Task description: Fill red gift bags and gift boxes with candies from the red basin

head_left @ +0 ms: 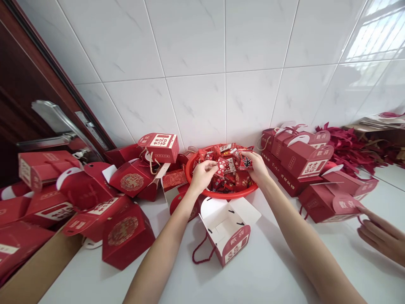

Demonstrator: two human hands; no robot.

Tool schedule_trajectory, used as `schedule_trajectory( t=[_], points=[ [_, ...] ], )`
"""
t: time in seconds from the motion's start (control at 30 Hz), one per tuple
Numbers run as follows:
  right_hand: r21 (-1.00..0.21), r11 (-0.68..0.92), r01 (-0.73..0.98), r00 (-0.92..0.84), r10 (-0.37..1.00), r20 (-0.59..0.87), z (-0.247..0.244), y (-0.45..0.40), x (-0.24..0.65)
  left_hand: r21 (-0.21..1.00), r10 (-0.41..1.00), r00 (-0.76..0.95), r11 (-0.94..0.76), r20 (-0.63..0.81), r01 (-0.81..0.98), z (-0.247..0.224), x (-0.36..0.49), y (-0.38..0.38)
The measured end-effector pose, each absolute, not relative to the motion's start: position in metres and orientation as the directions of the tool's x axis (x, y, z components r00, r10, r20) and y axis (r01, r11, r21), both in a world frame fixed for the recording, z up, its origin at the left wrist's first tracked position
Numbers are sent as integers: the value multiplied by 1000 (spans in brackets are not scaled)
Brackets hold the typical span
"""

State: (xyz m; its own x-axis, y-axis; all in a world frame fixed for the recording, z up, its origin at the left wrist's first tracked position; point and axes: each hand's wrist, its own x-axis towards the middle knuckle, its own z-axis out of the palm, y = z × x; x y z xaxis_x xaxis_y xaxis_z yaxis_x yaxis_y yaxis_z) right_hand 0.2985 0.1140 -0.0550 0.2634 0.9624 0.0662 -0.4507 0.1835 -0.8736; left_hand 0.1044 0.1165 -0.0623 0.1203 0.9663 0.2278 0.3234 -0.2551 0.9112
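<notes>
Both of my hands are over a red plastic basin (pixel 226 195) heaped with small red wrapped candies (pixel 242 180). My left hand (pixel 205 172) is closed, pinching a red candy packet with white dots (pixel 222 167). At the basin's right side my right hand (pixel 257 168) grips a red candy packet with black characters (pixel 244 162); its fingertips are partly hidden. Just in front of the basin stands an opened red gift box (pixel 232 249), its white inside facing up. No candy shows in it, and a dark red cord handle (pixel 202 261) loops out on its left.
Red gift boxes (pixel 122 236) are piled at the left beside a cardboard carton (pixel 44 270). More red boxes (pixel 305 158) stand at the right. Another person's hand (pixel 381 232) touches a box (pixel 325 202) there. Dark red ribbons (pixel 346 147) lie behind. A tiled wall (pixel 196 109) backs the table.
</notes>
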Motion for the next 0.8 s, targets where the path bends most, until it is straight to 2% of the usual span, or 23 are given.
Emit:
schedule_trajectory(
  t=[0.1,0.17,0.23,0.3,0.37,0.47,0.53,0.63,0.73,0.8],
  points=[
    [-878,175,-446,268,962,56,-54,113,298,769,898,85,-415,431,486,-62,105,110],
    [-883,171,-438,269,962,52,-54,113,297,677,862,235,-501,450,540,-60,106,106],
    [-885,177,-431,283,958,54,-53,112,297,618,830,470,-544,299,568,-56,108,103],
    [-880,181,-439,291,955,51,-52,111,297,557,796,596,-542,102,629,-52,112,102],
    [-873,178,-454,285,957,46,-52,111,296,467,801,599,-526,-9,711,-47,117,101],
    [-873,168,-457,270,962,44,-52,110,296,340,832,550,-498,-74,798,-42,123,101],
    [-877,172,-449,274,961,48,-52,110,297,302,842,529,-480,-104,824,-42,125,102],
    [-880,179,-440,282,958,54,-51,110,297,375,833,547,-481,-87,792,-46,122,105],
    [-881,180,-437,276,959,60,-51,110,297,610,836,547,-457,46,647,-53,115,110],
    [-880,179,-440,275,960,58,-51,110,297,743,872,460,-419,169,522,-57,111,113]
  ],
)
